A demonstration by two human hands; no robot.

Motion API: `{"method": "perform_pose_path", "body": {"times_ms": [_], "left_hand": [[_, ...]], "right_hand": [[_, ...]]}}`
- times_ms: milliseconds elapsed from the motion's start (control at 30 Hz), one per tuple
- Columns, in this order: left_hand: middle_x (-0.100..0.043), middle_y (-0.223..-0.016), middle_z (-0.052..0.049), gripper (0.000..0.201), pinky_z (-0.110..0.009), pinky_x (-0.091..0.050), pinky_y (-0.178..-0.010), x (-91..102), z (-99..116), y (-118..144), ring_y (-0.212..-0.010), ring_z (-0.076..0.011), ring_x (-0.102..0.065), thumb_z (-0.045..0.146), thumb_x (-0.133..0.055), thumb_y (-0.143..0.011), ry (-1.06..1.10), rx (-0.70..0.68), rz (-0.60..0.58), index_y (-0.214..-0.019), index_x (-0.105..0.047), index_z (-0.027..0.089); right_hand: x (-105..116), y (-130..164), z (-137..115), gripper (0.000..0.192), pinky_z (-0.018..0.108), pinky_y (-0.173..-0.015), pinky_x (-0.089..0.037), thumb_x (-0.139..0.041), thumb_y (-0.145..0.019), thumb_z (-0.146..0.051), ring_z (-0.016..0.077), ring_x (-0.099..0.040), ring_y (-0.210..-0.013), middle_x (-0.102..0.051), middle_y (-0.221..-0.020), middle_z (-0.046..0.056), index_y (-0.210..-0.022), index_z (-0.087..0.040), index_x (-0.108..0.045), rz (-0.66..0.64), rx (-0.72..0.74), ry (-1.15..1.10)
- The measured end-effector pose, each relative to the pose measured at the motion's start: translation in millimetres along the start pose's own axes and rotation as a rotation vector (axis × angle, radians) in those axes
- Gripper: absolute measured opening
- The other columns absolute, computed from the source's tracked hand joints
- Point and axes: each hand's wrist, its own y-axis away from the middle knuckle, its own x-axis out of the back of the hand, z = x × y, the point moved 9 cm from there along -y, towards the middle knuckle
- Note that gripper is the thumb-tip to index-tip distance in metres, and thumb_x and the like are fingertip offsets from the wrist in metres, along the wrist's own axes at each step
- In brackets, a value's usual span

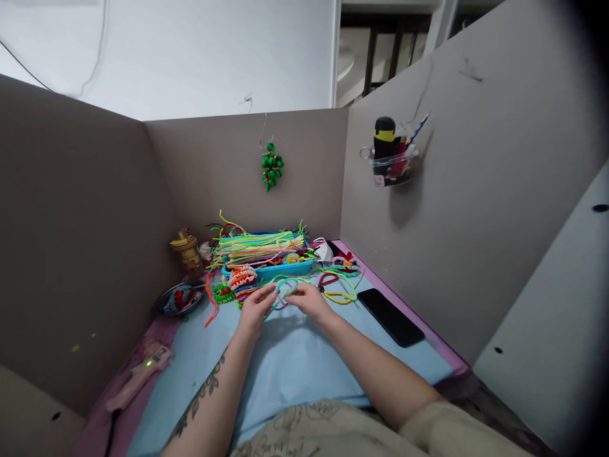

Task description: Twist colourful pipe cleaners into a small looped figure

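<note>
My left hand [257, 307] pinches the left side of a looped pair of pipe cleaners [287, 283], one mint green and one lilac. On the loop's right side, the fingers of my right hand [308, 299] are closed on the same pipe cleaners. Both hands hold them a little above the blue cloth [295, 368]. Just behind my left hand lies a striped woven pipe-cleaner piece [243, 280] with an orange and cream top. Beside it is a green curled piece [222, 292]. The exact crossing of the strands between my fingertips is too small to make out.
A blue tray [271, 270] heaped with pipe cleaners [259, 246] stands at the back. A black phone [391, 317] lies at right, a pink glue gun [141, 373] with a lit green light at left, near a dark bowl [179, 298]. Grey partitions [304, 152] enclose the table.
</note>
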Motion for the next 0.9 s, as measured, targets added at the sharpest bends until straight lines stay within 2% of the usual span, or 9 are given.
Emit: {"method": "perform_pose_path", "body": {"times_ms": [100, 300, 467, 633, 800, 900], "left_hand": [[-0.052, -0.053, 0.004, 0.047, -0.016, -0.022, -0.039, 0.5, -3.6, -0.9, -0.040, -0.0011, -0.033, 0.030, -0.077, -0.054, 0.041, 0.037, -0.007, -0.095, -0.066, 0.012], [-0.062, -0.068, 0.000, 0.046, -0.016, -0.038, -0.046, -2.5, -12.6, 1.8, -0.047, -0.0037, -0.049, 0.025, -0.078, -0.053, 0.153, 0.141, -0.026, -0.096, -0.066, 0.016], [-0.062, -0.067, -0.001, 0.044, -0.018, -0.044, -0.051, -4.6, -13.5, 1.7, -0.049, -0.0053, -0.053, 0.023, -0.077, -0.055, 0.203, 0.127, -0.053, -0.096, -0.065, 0.015], [-0.063, -0.069, -0.001, 0.044, -0.022, -0.048, -0.052, -4.5, -15.5, 1.1, -0.052, -0.0086, -0.057, 0.023, -0.076, -0.057, 0.216, 0.135, -0.055, -0.098, -0.063, 0.015], [-0.064, -0.068, -0.001, 0.044, -0.023, -0.051, -0.054, -2.4, -19.5, 1.7, -0.055, -0.0105, -0.059, 0.022, -0.075, -0.059, 0.229, 0.172, -0.019, -0.100, -0.062, 0.016], [-0.064, -0.068, -0.001, 0.042, -0.022, -0.050, -0.053, -1.8, -17.9, 3.2, -0.052, -0.0091, -0.058, 0.020, -0.075, -0.058, 0.240, 0.176, 0.014, -0.098, -0.062, 0.016]], "right_hand": [[0.9, -1.2, -1.8, 0.014, 0.025, -0.064, -0.042, -0.065, -0.061, -0.025, 0.0119, -0.055, -0.061, -0.064, -0.065, -0.001, -0.071, -0.014, -0.067, 0.000, 0.026, 0.011], [4.2, 0.4, 0.2, 0.015, 0.023, -0.056, -0.040, -0.066, -0.060, -0.028, 0.0112, -0.052, -0.055, -0.061, -0.059, -0.001, -0.065, -0.014, -0.064, 0.061, -0.025, 0.016], [-2.3, 1.7, -2.6, 0.015, 0.019, -0.048, -0.031, -0.064, -0.064, -0.029, 0.0077, -0.042, -0.048, -0.052, -0.052, -0.004, -0.064, -0.014, -0.061, 0.035, 0.001, 0.080], [2.3, 1.4, -2.6, 0.016, 0.018, -0.044, -0.022, -0.061, -0.066, -0.028, 0.0057, -0.031, -0.045, -0.040, -0.048, -0.007, -0.060, -0.015, -0.056, 0.076, 0.039, 0.206], [3.6, 2.9, -5.4, 0.017, 0.018, -0.044, -0.024, -0.058, -0.069, -0.031, 0.0069, -0.033, -0.046, -0.042, -0.049, -0.006, -0.063, -0.015, -0.057, 0.086, 0.115, 0.268], [5.5, 5.2, -9.6, 0.017, 0.019, -0.045, -0.026, -0.056, -0.072, -0.031, 0.0083, -0.037, -0.046, -0.044, -0.048, -0.005, -0.063, -0.016, -0.058, 0.124, 0.146, 0.381]]}}
